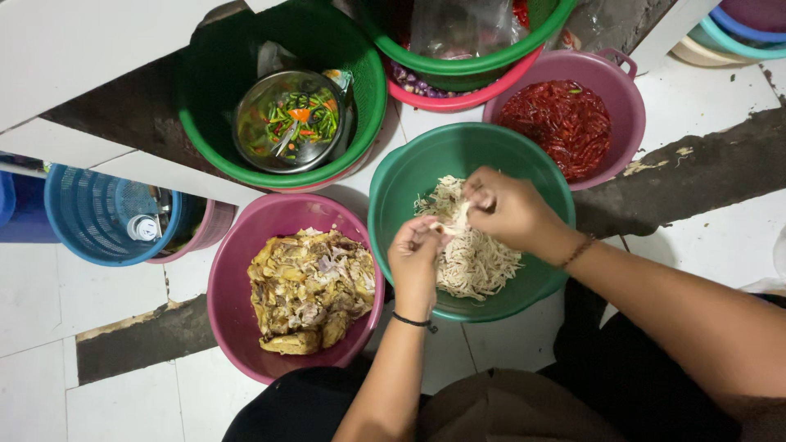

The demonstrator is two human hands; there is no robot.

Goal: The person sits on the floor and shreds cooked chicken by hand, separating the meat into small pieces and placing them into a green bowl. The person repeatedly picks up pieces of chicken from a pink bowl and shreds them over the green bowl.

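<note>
Down on the white tiled floor (49, 295), 2 basins sit side by side — a pink basin (237, 245) of cooked chicken pieces (309, 288) and a green basin (409, 176) of shredded meat (475, 262). Above the green one, left hand (415, 260) and right hand (508, 209) pinch 1 pale meat strip (452, 223) between fingertips — soft, fibrous, likely greasy, best gripped at its ends.

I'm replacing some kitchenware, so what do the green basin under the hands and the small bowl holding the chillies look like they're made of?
The green basin looks like moulded plastic: opaque, even colour, a soft sheen and a rolled rim. The small bowl of mixed chillies appears to be metal, likely stainless steel, going by its grey, mirror-like rim with bright reflections. It sits inside a larger green tub, which also looks plastic.
</note>
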